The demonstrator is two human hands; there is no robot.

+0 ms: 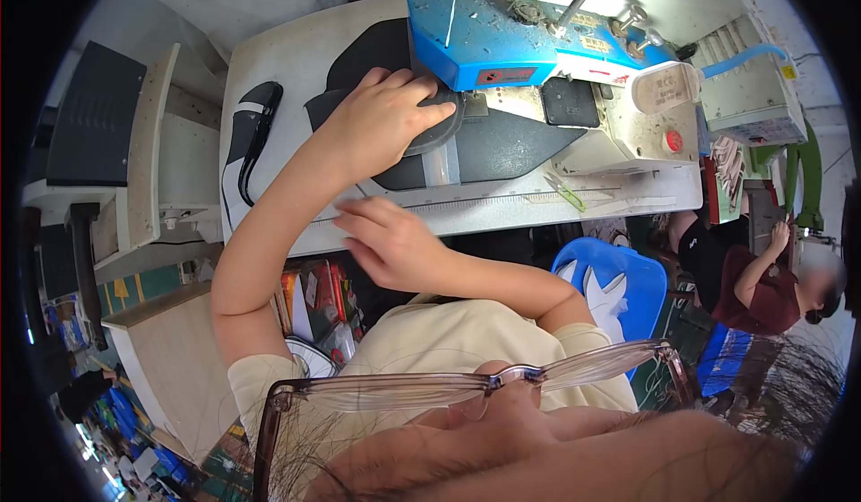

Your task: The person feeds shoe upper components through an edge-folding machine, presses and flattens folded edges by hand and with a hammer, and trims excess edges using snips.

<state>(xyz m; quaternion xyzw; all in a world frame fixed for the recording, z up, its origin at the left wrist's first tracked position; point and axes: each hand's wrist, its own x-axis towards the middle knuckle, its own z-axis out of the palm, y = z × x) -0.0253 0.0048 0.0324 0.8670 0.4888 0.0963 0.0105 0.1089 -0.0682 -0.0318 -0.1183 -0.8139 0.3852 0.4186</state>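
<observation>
Rests the left hand (381, 121), palm down with fingers a bit bent, on the dark flat piece (507, 143), out on the white table (296, 40). Holds the right hand (386, 242) near the table's edge, half curled and blurry; can't tell if gripping anything. Looks only part done, with the piece lying by the blue machine (502, 40); can't tell how much is left. Leaves the green snips (569, 195) lying apart.

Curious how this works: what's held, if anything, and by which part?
The left hand rests on dark material, any grip hidden; the right hand seems empty.
</observation>
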